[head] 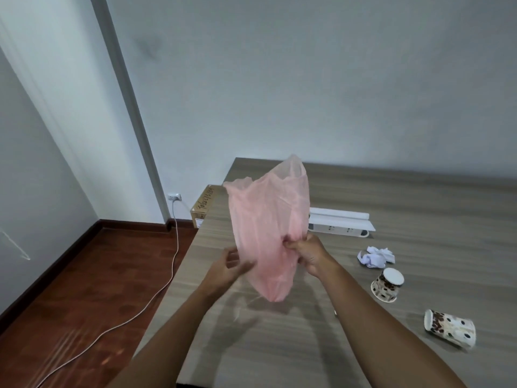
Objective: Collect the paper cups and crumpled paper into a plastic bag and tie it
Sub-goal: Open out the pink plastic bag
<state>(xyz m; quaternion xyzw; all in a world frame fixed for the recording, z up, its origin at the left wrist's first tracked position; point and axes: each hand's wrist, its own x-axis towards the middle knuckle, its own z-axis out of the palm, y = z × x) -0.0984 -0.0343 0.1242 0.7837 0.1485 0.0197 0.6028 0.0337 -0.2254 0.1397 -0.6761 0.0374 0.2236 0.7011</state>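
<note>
One pink bag [268, 233] (right hand [307, 254] fingers clamped on it, left hand [228, 266] fingers apart); two cups [387, 285], one crumpled paper [376, 256].

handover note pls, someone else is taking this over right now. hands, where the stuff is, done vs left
Right hand: pinches the pink plastic bag at mid-height and holds it up above the table.
Left hand: open, fingers relaxed at the bag's left edge, no grip on it that I can see.
Crumpled paper: on the table, to the right of the bag.
Two paper cups: the nearer-to-paper cup sits tipped, the other cup lies on its side closer to the person.
Done: bag picked up. Nothing looks to be inside it.
Left: open the bag, put in both cups and the paper, tie it.
</note>
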